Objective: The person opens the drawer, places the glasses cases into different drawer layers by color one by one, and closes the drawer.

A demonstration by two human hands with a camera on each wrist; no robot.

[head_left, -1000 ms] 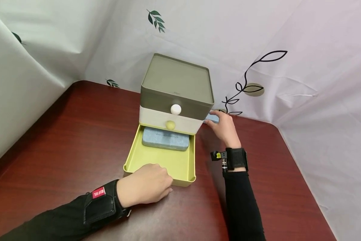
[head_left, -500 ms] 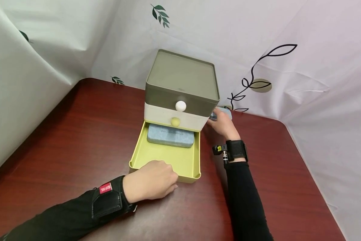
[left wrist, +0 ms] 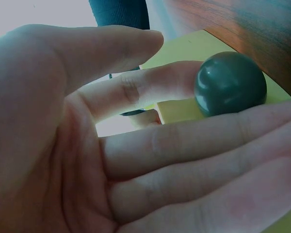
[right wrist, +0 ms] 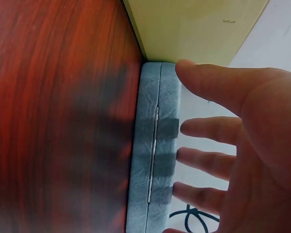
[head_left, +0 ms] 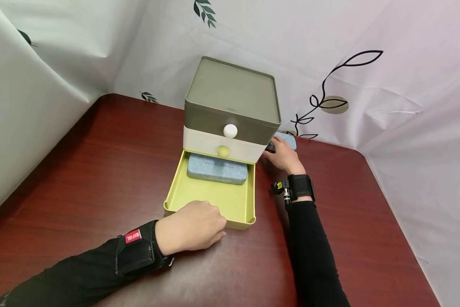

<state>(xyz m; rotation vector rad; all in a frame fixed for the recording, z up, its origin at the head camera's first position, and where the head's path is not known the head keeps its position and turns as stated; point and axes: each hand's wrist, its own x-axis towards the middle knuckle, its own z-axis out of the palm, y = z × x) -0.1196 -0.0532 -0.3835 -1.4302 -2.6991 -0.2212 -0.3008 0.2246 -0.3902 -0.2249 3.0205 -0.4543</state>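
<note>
At the front of the pulled-out yellow-green drawer, my left hand reaches over the edge. In the left wrist view, its index and middle fingers lie fairly straight on either side of a round dark green knob, the thumb apart from it. My right hand is beside the drawer unit at the back right. A blue-grey hinged case lies there on the table, fingertips right at its upper edge and thumb at its end by the unit. A similar blue case sits in the drawer's rear.
Above the drawer, a white tier with a yellow-green knob and an olive-grey tier with a white knob stand closed. The dark red table surrounds the unit. A white patterned cloth hangs close behind.
My right hand has slid from around the far case to its near side, uncovering more of it. My left hand stays at the drawer front. The head view has shifted slightly.
</note>
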